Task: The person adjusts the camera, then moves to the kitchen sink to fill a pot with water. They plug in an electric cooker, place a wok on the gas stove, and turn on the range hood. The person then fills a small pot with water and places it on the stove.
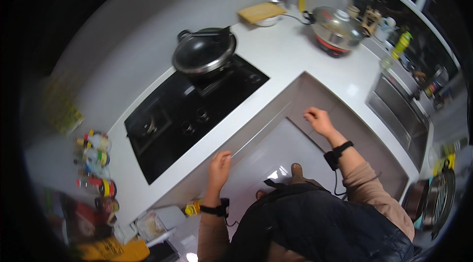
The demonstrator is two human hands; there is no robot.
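My left hand (220,169) hovers by the front edge of the white countertop (199,162), fingers loosely curled together around nothing visible. Over the floor by the inner corner of the cabinets is my right hand (319,119), also empty with its fingers folded in. Neither hand appears to touch anything. A black gas cooktop (173,129) lies beyond my left hand. On its far burner stands a wok with a lid (203,53), and a dark utensil (210,33) rests across the top.
An electric pot with a glass lid (338,32) stands in the back corner near a wooden cutting board (262,11). A steel sink (399,114) is at right. Several condiment bottles (98,154) line the left end. Cabinet fronts (343,125) border the tiled floor (273,147).
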